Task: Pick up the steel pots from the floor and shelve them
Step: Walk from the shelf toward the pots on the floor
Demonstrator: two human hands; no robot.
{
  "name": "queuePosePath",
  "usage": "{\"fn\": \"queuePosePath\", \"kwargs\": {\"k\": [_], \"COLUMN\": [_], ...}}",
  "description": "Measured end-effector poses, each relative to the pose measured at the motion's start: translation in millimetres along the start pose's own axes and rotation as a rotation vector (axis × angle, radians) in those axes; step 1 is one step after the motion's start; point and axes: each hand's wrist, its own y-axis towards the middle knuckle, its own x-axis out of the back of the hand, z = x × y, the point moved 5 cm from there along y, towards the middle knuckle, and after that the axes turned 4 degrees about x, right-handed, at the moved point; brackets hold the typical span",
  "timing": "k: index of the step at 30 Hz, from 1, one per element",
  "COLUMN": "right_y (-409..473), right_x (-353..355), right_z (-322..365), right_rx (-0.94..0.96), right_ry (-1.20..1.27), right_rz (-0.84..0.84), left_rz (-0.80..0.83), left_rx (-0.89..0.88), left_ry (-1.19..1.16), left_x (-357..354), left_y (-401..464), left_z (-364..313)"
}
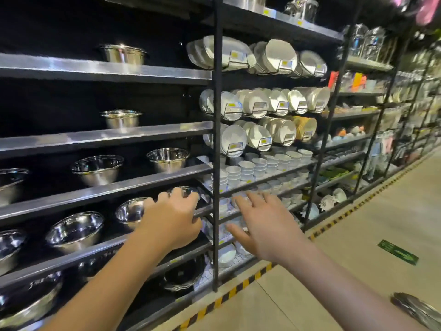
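Note:
Steel bowls and pots stand on the dark shelves at the left, among them one (76,231) on a lower shelf and one (130,211) beside my left hand. My left hand (170,217) reaches over that shelf's front edge, fingers curled next to a small steel pot (187,191) at the shelf's right end; whether it grips the pot is hidden. My right hand (265,222) hovers with fingers spread before the black upright post (217,139), holding nothing. A stack of steel pieces (417,311) lies on the floor at the bottom right.
White plates (274,56) and small white bowls (257,166) fill the racks to the right of the post. The aisle floor runs off to the right, with yellow-black tape (229,295) along the shelf base and a green sticker (398,255).

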Motion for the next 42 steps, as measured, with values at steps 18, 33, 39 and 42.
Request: {"fn": "queuePosePath", "kwargs": {"k": [18, 33, 39, 42], "right_y": [41.6, -5.8, -61.7, -80.3], "right_x": [-61.0, -134.9, -167.2, -194.0], "right_z": [-325.9, -584.3, -678.5, -729.4], "right_rx": [-0.433, -0.99, -1.146, -1.154], "right_ry": [-0.038, -0.13, -0.126, -0.131], "right_rz": [0.019, 0.163, 0.2, 0.211], "left_rz": [0.051, 0.088, 0.049, 0.079], "left_rx": [-0.458, -0.979, -1.155, -1.181], "left_ry": [-0.079, -0.184, -0.192, -0.19], "left_x": [-39.0, -118.5, -128.9, -144.9], "left_y": [260.1, 421.8, 422.5, 427.0], "left_z": [-302.7, -620.7, -753.7, -809.5]}}
